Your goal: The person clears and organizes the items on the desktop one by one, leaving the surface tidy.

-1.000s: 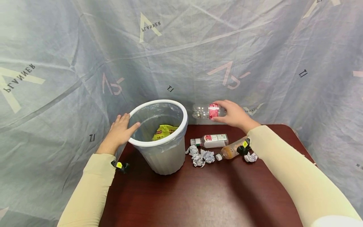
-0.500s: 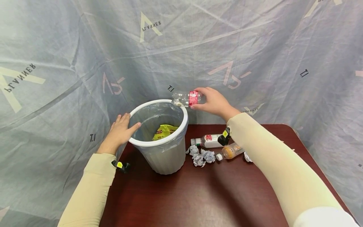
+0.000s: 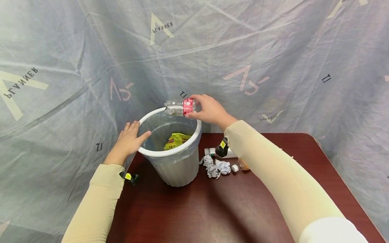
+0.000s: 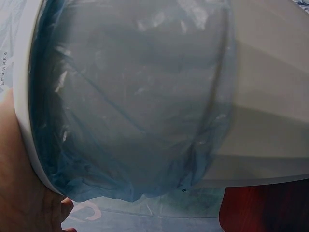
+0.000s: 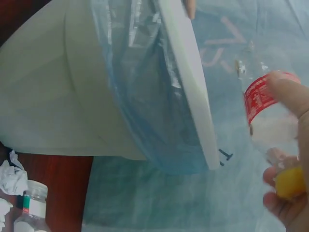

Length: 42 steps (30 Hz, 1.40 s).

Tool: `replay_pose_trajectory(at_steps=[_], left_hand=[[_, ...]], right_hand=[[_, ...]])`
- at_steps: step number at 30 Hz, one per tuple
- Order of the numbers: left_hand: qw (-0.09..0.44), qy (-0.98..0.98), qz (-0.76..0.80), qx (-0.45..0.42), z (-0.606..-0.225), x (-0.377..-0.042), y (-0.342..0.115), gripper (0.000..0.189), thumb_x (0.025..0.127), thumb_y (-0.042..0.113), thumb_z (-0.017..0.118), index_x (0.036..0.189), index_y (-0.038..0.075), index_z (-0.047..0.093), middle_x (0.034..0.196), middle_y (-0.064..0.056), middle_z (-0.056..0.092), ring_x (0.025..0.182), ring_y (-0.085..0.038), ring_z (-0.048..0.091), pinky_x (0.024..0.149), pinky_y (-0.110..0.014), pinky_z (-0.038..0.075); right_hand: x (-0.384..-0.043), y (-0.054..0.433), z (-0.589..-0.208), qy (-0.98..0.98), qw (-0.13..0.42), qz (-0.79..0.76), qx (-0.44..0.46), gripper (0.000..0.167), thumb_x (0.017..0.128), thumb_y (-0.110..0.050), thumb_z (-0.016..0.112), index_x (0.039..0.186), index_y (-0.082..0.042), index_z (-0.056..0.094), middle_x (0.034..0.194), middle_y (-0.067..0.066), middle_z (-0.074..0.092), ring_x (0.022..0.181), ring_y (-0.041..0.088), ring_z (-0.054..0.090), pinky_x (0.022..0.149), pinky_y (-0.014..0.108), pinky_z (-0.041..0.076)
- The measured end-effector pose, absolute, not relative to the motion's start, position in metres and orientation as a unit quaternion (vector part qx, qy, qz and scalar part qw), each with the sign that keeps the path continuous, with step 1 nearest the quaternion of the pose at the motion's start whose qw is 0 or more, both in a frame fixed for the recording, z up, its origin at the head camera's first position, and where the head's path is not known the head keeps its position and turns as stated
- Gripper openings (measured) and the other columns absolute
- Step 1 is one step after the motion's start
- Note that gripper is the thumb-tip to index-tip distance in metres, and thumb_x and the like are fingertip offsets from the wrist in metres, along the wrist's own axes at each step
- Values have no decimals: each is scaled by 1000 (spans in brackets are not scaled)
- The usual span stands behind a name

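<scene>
My right hand grips a clear plastic bottle with a red label, held sideways above the far part of the trash bin. In the right wrist view the bottle's yellow cap shows by the curled fingers, and the thumb presses on the label. The left hand rests on the bin's left rim, fingers straight and thumb reaching over the edge. The bin is grey with a white rim and a translucent bag liner. Inside it lies a yellow wrapper.
Right of the bin, crumpled paper balls lie on the dark red table. A bottle with a white label and an orange-tinted bottle lie behind them, partly hidden by my right arm. Grey cloth hangs behind.
My right hand has carried the red-label bottle leftward, from right of the bin to above its opening. The left hand stays on the rim. The right sleeve now covers more of the bottles on the table.
</scene>
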<state>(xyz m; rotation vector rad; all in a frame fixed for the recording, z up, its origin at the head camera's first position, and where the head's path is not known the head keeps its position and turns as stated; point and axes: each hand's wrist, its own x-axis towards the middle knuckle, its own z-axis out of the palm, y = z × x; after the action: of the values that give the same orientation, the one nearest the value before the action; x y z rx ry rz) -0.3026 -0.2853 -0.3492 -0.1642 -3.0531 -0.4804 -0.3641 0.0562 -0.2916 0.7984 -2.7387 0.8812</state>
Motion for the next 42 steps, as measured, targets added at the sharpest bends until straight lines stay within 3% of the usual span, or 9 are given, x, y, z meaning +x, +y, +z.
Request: replay_pose_trajectory(at_steps=[6,14,26,33,42], left_hand=[[23,-986,-156,-51,-349,-302,-285,94,102,66,33,160,-4,10,167,-25,7,153,-45,-6,120,-64,0],[24,-986,-155,-53,-347,-300,-286,93,102,64,34,160,-5,9,167,-25,7,153,-45,-6,120,-65,0],[23,-986,-159,-54,-346,-298,-286,92,102,63,35,160,-5,10,166,-26,9,153,-46,-5,120,-65,0],[25,-986,-155,-56,-346,-298,-288,90,103,59,36,159,-6,10,166,-26,9,153,-46,-5,120,-65,1],[21,-986,-158,-56,-343,-296,-290,90,104,59,36,159,-6,8,166,-27,7,152,-46,-6,120,-66,1]], right_hand=[[-361,58,-299,-897,108,328,277,78,89,-58,70,154,-27,41,139,9,51,117,24,54,93,47,49],[-367,78,-310,-895,128,339,259,75,90,-65,64,152,-29,44,138,5,51,118,24,54,91,49,51],[-373,129,-336,-908,101,339,223,72,91,-59,66,150,-22,46,139,12,52,125,31,53,100,53,47],[-377,178,-367,-921,75,334,186,70,93,-52,68,149,-17,46,141,17,50,128,37,50,103,58,44],[-380,241,-407,-936,49,307,167,76,94,-55,65,150,-8,45,141,25,48,129,44,47,102,63,41]])
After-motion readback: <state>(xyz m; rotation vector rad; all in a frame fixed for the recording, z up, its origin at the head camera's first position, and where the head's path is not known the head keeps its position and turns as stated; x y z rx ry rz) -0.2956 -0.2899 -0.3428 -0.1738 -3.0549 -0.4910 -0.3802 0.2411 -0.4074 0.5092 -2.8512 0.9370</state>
